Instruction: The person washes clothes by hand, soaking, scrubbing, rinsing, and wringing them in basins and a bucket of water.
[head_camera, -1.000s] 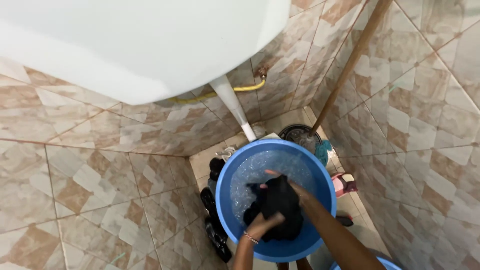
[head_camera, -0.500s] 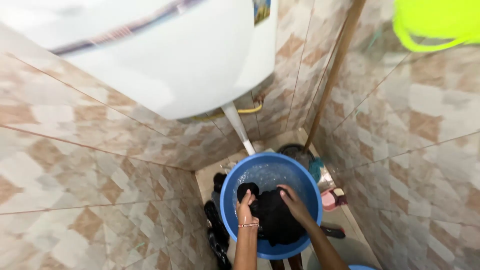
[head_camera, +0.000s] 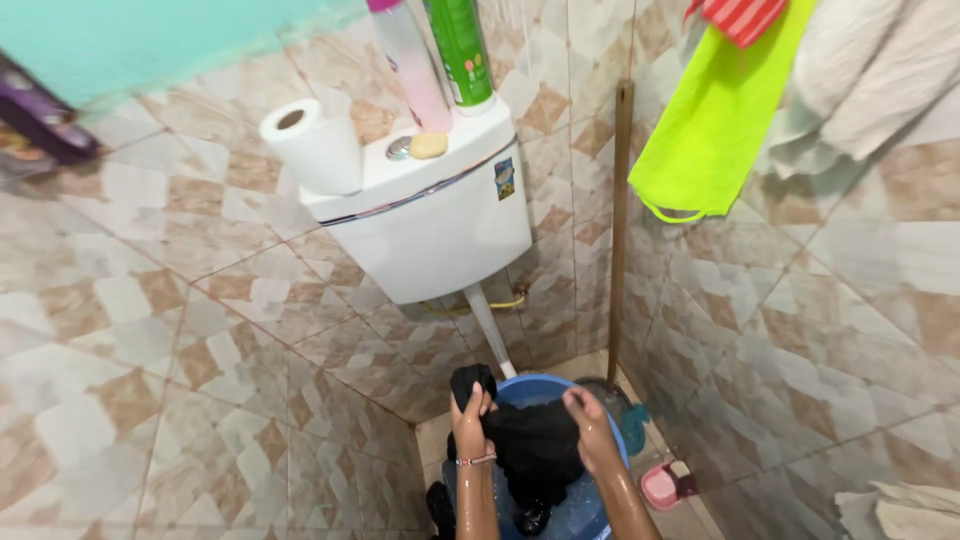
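The person's left hand (head_camera: 470, 420) is closed on the upper corner of a wet black garment (head_camera: 530, 450), fingers wrapped over a bunched fold; a thin bracelet sits on that wrist. The right hand (head_camera: 592, 432) is closed on the garment's other side, knuckles up, the cloth pinched under the fingers. The garment hangs stretched between the two hands, lifted above a blue basin (head_camera: 610, 425) — its lower end trails down into the basin, where soapy water shows.

Behind the basin a white pipe (head_camera: 490, 330) runs up to a white toilet tank (head_camera: 430, 225) fixed to the tiled wall. On the tank's lid stand a toilet roll (head_camera: 315, 145), a pink bottle (head_camera: 410, 60) and a green bottle (head_camera: 460, 50), with a small yellowish lump of soap (head_camera: 428, 146) beside them. To the right of the basin a wooden pole (head_camera: 620, 230) leans upright in the corner, and a pink object (head_camera: 665, 485) lies on the floor just beside the basin. Above and to the right of the basin a bright yellow-green cloth (head_camera: 715, 120) hangs — pale towels (head_camera: 870, 70) hang next to it.
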